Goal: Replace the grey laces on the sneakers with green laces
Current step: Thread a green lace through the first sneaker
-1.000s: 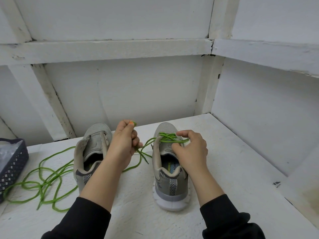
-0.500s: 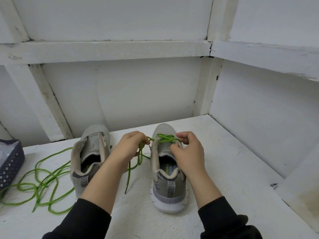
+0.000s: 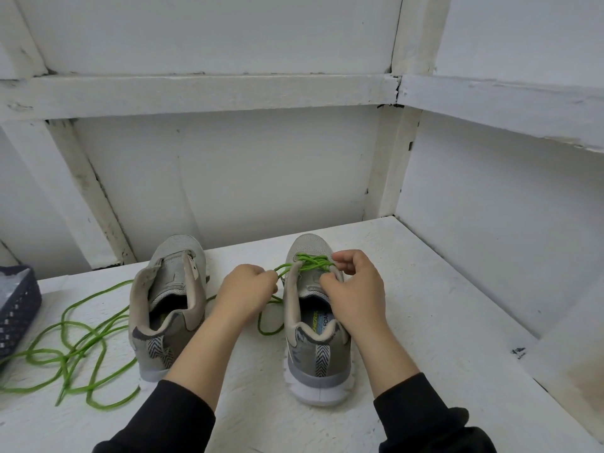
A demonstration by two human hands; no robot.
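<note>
The fingers [image 3: 268,280] of the left hand [image 3: 243,291] were curled and pinched a strand of the green lace [image 3: 312,260] just beside the left edge of the right sneaker [image 3: 318,358]. From that pinch the strand ran up and to the right into the eyelets. A slack loop of it dropped onto the white table [image 3: 425,289] between the two shoes. The right hand [image 3: 358,294] lay over the throat of the same sneaker with its fingers [image 3: 340,257] bent. Thumb and forefinger closed on the lace at the right end of its crossings. These crossings covered only the front eyelets, near the toe. The right sneaker stood on its sole, its long axis running away from the person, toe toward the back wall and heel toward the body. The left sneaker [image 3: 170,289] stood just beside the left forearm, roughly parallel and pointing the same way, its tongue standing up. A second green lace [image 3: 81,348] lay in loose coils on the table to the left of that shoe. Its far coils reached a dark basket [image 3: 16,308] at the left edge of the view. Black sleeves [image 3: 170,416] covered both forearms below the wrists.
</note>
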